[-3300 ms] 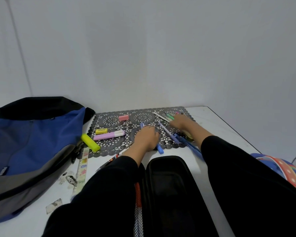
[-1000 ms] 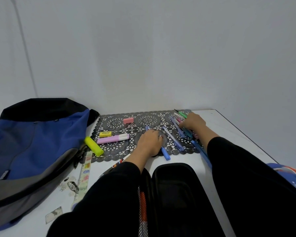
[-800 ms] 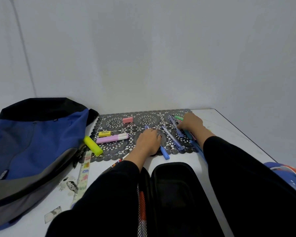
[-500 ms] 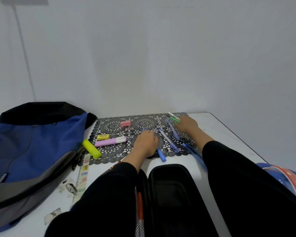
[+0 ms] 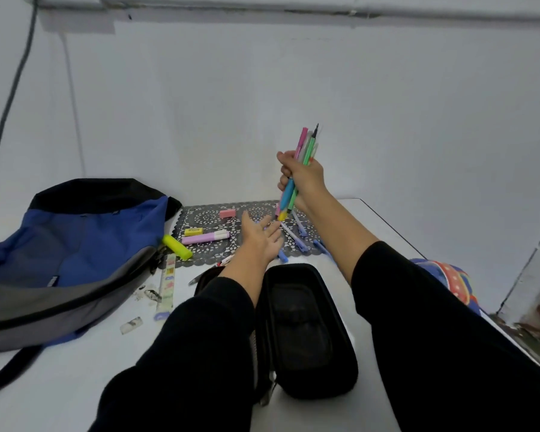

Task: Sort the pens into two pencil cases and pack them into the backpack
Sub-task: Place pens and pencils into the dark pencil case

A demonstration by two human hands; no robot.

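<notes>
The right hand is raised above and beyond the black pencil case, its fingers clamped round a bundle of pens held nearly upright, tips up. The left hand hovers just beyond the case's far end, palm up and fingers spread straight, right under the bundle's lower ends and holding nothing.

The case lies open on the table, directly in front of the person. More loose pens lie on the mat beyond it, and the backpack sits to its left.

This looks like the moment to square the bundle up. It should help to tap the lower ends against the open palm so they sit level, keeping the grip firm so no pen slides out. Then the bundle wants turning flat, in line with the case's long side, and lowering in rather than dropping, so nothing bounces out onto the table. The loose pens beyond the case can wait for the next handful.
</notes>
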